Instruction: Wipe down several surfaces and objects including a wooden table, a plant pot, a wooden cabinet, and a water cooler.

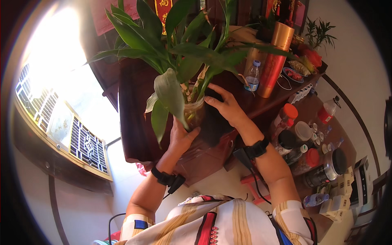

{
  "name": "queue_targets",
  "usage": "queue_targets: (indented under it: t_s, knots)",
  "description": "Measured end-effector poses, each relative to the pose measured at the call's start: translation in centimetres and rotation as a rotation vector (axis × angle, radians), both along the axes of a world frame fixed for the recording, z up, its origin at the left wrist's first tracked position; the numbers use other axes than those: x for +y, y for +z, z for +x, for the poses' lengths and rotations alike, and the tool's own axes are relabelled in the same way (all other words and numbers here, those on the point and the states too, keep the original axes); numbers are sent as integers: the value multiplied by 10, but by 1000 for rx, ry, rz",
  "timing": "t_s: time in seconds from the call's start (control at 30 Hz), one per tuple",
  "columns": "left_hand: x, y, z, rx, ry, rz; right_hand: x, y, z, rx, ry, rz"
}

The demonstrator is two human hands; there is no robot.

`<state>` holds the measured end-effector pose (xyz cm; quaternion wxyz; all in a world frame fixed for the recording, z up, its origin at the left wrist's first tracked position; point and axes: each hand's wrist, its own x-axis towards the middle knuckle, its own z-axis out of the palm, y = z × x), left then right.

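Observation:
A leafy green plant (176, 55) with pale stalks stands in a clear plastic container (196, 107) on a dark red-brown wooden cabinet (136, 128). My left hand (180, 136) is around the container's lower left side, its thumb across the front and its other fingers partly hidden behind. Beside the container's rim, on the right, my right hand (228, 107) has thumb and fingers spread, with fingertips close to the rim. Whether they touch it is unclear. Liquid and the stalks' lower ends show through the container's wall.
To the right on the cabinet are a clear bottle (252, 76), a tall red-and-gold cylinder (276, 59) and a plate of food (293, 75). Several lidded jars (286, 141) crowd a lower table. A barred window (87, 144) is at left. Cables hang from both wrist straps.

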<state>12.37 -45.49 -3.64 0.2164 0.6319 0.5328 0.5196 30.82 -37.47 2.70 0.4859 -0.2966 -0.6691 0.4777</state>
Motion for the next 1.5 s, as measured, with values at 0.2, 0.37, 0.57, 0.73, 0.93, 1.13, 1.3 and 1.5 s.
queue_targets:
  t_s: [0.2, 0.37, 0.57, 0.73, 0.93, 1.13, 1.3, 1.5]
  knots:
    - [-3, 5, 4, 17, 34, -36, 8, 11, -13, 21, -129, 77]
    - [-1, -2, -2, 3, 21, -23, 5, 14, -26, 50, -220, 148]
    - [-13, -10, 10, 155, 283, 350, 5, -6, -24, 227, -262, 113]
    - [-27, 30, 14, 383, 206, 691, 9, -5, -27, 145, -270, 183]
    - [-32, 67, 33, 364, 119, 381, 3, 8, -8, -7, -197, 125]
    - [-28, 76, 41, 202, -24, 70, -3, 7, -3, 49, -119, 117]
    - [-21, 77, 47, 92, -37, 37, -6, 6, 4, 73, -83, 157]
    - [-16, 74, 47, 95, -6, 33, 0, 11, 1, 67, -84, 98]
